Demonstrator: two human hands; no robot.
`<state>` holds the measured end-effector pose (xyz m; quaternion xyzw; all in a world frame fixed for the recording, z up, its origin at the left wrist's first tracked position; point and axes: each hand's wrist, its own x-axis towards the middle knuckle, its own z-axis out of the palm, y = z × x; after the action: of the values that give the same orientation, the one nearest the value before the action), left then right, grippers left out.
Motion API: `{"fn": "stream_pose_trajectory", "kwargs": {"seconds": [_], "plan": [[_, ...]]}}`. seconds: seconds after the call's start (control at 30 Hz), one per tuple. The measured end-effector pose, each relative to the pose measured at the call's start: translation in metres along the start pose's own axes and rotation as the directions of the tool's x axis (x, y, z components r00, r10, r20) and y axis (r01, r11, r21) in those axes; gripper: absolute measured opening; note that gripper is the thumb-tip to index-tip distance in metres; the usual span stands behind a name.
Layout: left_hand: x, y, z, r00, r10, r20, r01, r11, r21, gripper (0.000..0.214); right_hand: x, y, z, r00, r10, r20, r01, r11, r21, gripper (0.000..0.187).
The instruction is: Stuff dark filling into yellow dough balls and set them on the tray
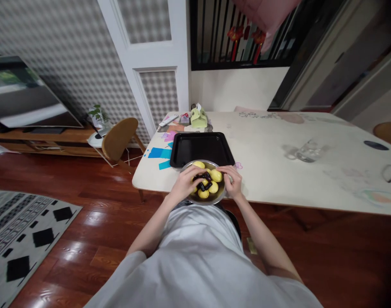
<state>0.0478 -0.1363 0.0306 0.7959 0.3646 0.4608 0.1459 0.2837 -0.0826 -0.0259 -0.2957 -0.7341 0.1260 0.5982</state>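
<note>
A metal bowl [221, 194] sits at the near edge of a pale table [279, 171], holding several yellow round fruits [216, 175] and some dark purple pieces [204, 184]. My left hand [184, 183] curls over the bowl's left rim, its fingers reaching in among the fruits. My right hand [233, 179] grips the bowl's right rim, fingers closed on it. Just behind the bowl lies an empty black baking tray [200, 147].
A clear glass [307, 150] stands mid-table to the right. Blue paper pieces [159, 154], a green object [198, 117] and small clutter lie at the table's far left. A wooden chair [120, 137], a TV [18, 92] on its stand and a patterned rug [18, 239] are left.
</note>
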Motion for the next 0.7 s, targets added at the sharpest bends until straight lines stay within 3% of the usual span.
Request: {"fn": "stream_pose_trajectory", "kwargs": {"seconds": [0.17,0.47,0.57,0.7], "plan": [[-0.006,-0.004,0.018,0.994,0.006,0.109,-0.017,0.995,0.103,0.029,0.0,-0.001,0.001,1.0,-0.014,-0.006,0.014,1.0,0.013,0.031],[-0.007,-0.006,0.02,0.991,0.021,0.132,-0.039,0.989,0.14,0.028,0.002,-0.001,0.002,1.0,-0.007,-0.009,0.007,1.0,0.005,0.032],[-0.005,-0.002,0.016,0.994,0.034,0.106,-0.046,0.992,0.113,0.025,0.002,-0.002,0.002,1.0,-0.028,-0.013,0.029,0.999,0.016,0.031],[0.001,-0.009,-0.002,0.998,-0.027,-0.055,0.034,0.992,0.125,0.02,0.001,-0.001,0.001,1.0,-0.011,-0.007,0.011,1.0,0.01,0.032]]}}
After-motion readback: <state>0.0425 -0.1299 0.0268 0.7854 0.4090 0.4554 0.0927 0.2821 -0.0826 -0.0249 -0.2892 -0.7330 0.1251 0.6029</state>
